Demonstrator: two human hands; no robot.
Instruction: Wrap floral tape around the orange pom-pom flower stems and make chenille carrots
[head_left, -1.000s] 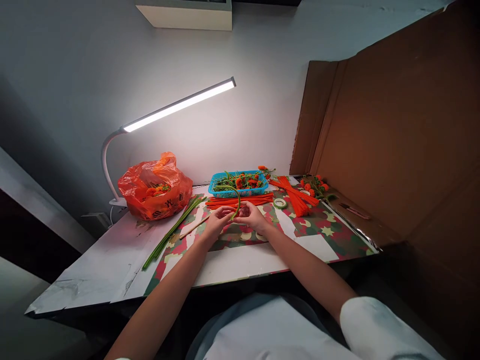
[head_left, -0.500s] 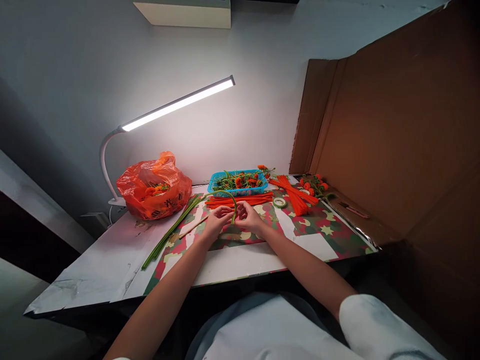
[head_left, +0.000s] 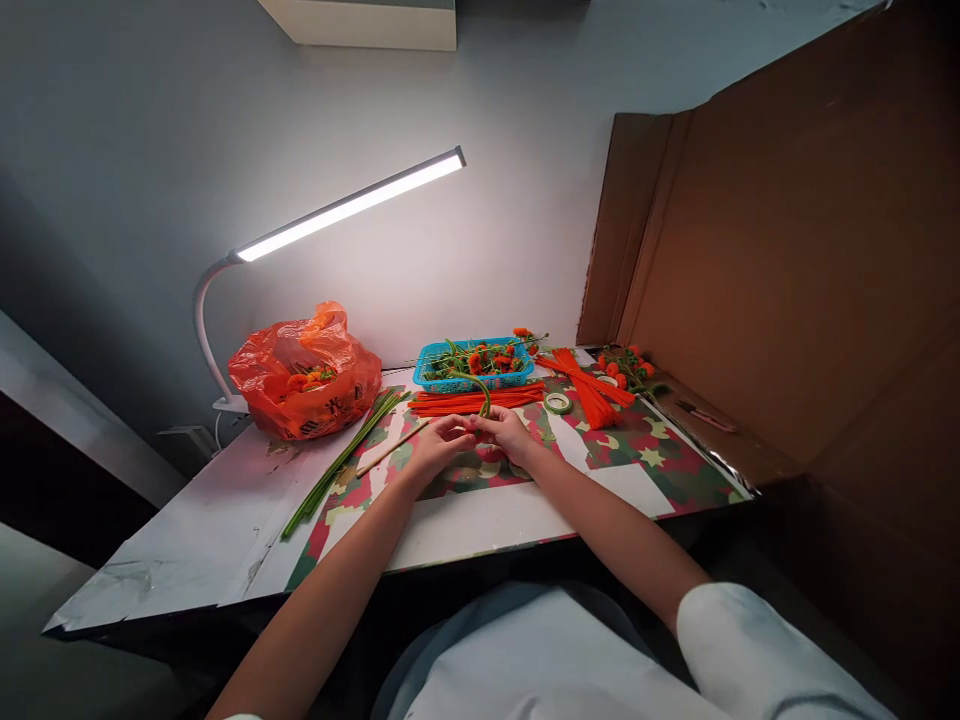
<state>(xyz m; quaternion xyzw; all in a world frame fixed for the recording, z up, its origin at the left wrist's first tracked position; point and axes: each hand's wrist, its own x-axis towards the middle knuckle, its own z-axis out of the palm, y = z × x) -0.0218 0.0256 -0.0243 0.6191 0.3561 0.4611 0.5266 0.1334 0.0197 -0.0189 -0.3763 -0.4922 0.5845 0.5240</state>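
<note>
A curved green pipe cleaner (head_left: 486, 395) rises out of my hands above the middle of the table. My right hand (head_left: 508, 432) is closed, pinching it between thumb and fingers. Fingertips of my left hand (head_left: 442, 445) are pressed together at its lower end, against the right fingertips. The lower end itself is mostly hidden by fingers. A thin wooden stick (head_left: 390, 450) lies beside my left hand. Just beyond my hands lie straight orange pipe cleaners (head_left: 450, 404), and a roll of green tape (head_left: 557, 403) rests to the right.
Green pipe cleaners (head_left: 341, 470) lie at left near an orange plastic bag (head_left: 330, 405). A blue basket (head_left: 472, 384) holds orange flowers. More orange pipe cleaners (head_left: 592, 400), loose flowers (head_left: 626, 368) and a box cutter (head_left: 709, 418) are at right by the cardboard wall (head_left: 750, 260). A lamp (head_left: 352, 205) overhangs.
The green pipe cleaner's arc has shifted to the right and shows shorter, with its lower end drawn down among my fingers. My hands have come closer together.
</note>
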